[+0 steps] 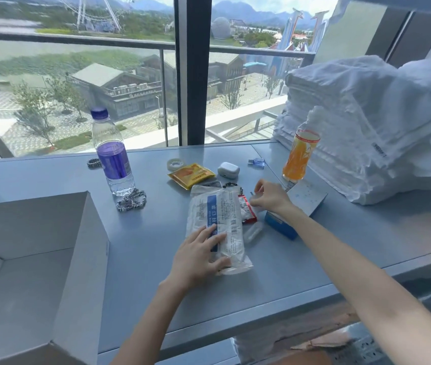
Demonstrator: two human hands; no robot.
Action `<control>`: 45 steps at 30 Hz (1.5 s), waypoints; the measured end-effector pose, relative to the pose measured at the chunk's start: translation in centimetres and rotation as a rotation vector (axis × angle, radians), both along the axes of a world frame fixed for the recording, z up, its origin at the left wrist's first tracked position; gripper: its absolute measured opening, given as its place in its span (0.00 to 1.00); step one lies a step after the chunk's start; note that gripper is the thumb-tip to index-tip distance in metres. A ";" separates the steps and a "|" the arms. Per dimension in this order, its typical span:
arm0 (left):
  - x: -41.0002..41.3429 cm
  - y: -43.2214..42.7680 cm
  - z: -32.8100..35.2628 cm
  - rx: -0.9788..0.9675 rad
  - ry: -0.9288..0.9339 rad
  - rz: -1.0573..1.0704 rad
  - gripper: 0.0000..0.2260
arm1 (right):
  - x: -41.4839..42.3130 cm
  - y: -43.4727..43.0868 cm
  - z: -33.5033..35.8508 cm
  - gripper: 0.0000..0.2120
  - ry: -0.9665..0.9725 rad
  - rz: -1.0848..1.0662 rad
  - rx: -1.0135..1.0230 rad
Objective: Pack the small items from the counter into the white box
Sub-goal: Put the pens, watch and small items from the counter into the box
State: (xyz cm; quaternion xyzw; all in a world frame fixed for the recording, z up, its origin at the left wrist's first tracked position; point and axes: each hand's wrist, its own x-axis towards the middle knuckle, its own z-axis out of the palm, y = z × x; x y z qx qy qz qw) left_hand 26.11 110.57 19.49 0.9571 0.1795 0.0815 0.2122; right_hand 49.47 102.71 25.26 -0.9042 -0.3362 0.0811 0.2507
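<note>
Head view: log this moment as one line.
left hand: flat on mask packet | right hand: pinching small item, identity unclear | white box: open, nothing visible inside | counter: items unpacked

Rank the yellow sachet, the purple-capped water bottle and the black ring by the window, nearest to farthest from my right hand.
From the right hand:
1. Yellow sachet, just left of it and slightly farther back.
2. Water bottle, farther left.
3. Black ring, left of the bottle, near the window.
</note>
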 end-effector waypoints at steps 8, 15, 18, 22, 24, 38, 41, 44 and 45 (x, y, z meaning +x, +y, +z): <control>0.0 -0.7 2.9 -0.051 -0.349 0.146 0.19 | -5.0 -2.8 4.4 0.24 0.251 0.266 0.391; -2.0 -3.5 7.1 -0.124 -0.571 0.234 0.17 | -10.8 -4.8 6.9 0.19 0.335 0.406 0.442; -4.6 -5.0 8.8 0.022 -0.531 0.297 0.14 | -12.0 -4.8 7.1 0.19 0.266 0.456 0.429; -11.0 -6.1 11.2 0.333 -0.503 0.441 0.06 | -13.2 -3.7 7.9 0.21 0.221 0.521 0.399; -14.9 -5.8 12.2 0.482 -0.522 0.553 0.02 | -14.4 -2.6 8.8 0.20 0.250 0.572 0.414; -26.3 0.6 9.9 0.569 -0.495 0.497 0.24 | -29.4 9.5 12.4 0.18 0.426 0.866 0.492; -29.7 3.4 9.9 0.585 -0.455 0.372 0.26 | -32.1 12.7 12.1 0.17 0.405 0.891 0.441; -34.7 6.7 10.1 0.616 -0.384 0.304 0.27 | -34.8 16.2 11.2 0.17 0.340 0.948 0.353; -36.4 7.8 10.3 0.617 -0.359 0.305 0.27 | -35.7 17.4 10.9 0.17 0.307 0.966 0.317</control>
